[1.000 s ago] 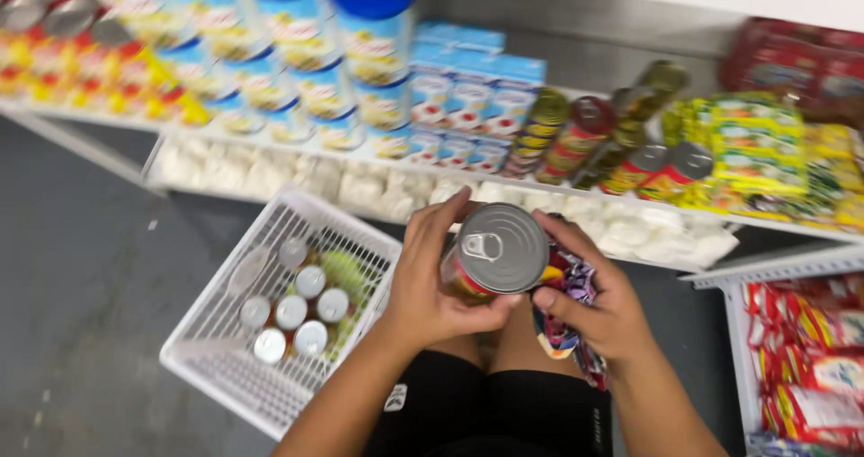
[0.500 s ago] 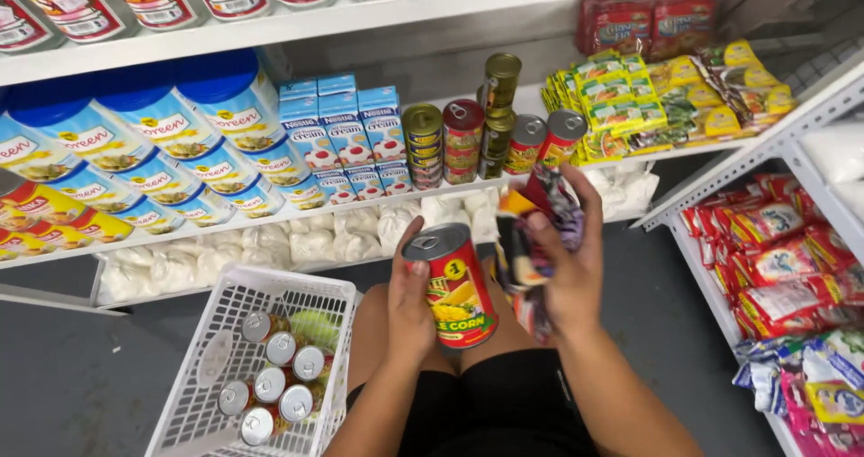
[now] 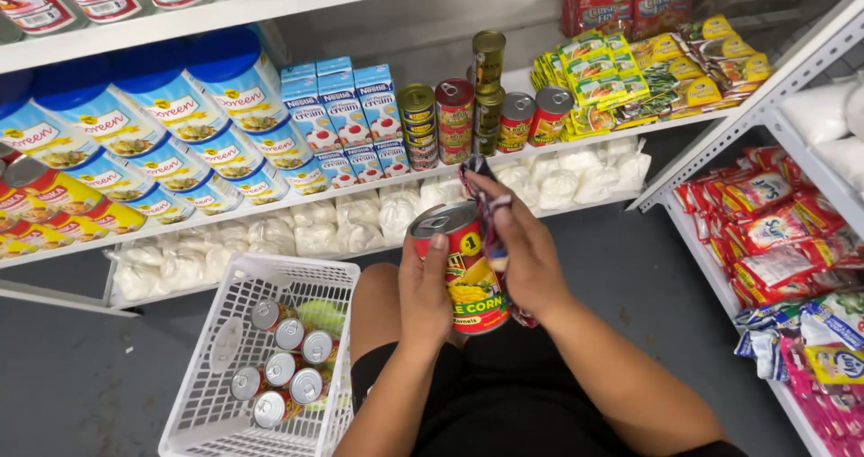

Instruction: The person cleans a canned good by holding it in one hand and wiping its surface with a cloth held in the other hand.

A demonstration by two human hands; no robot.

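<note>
Compared with the earlier views, the can (image 3: pixel 466 272) has turned from lid-up toward the camera to standing nearly upright with its label side facing the person, and it now sits a little lower, over the knees; that suggests the wiping is moving from the lid to the rim and side. The left hand (image 3: pixel 425 299) cups the can from behind, fingers pressed together around its body with one fingertip up at the rim. The right hand (image 3: pixel 526 259) pinches a bunched dark patterned cloth (image 3: pixel 483 205) between thumb and curled fingers and holds it against the can's top right edge; more of the cloth hangs out below the palm. Just to the left, on the floor, a white plastic basket (image 3: pixel 216 349) holds several cans (image 3: pixel 286 367) lying lid-up and something green among them. Beyond the hands, the bottom shelf (image 3: pixel 576 207) carries clear bags of white goods along its front edge. On the shelf above stand a row of tins (image 3: pixel 454 119) near the middle, small blue cartons (image 3: pixel 337 119) to their left, big blue-lidded tubs (image 3: pixel 135 124) toward the left end and yellow-green packets (image 3: pixel 621 79) to the right.
</note>
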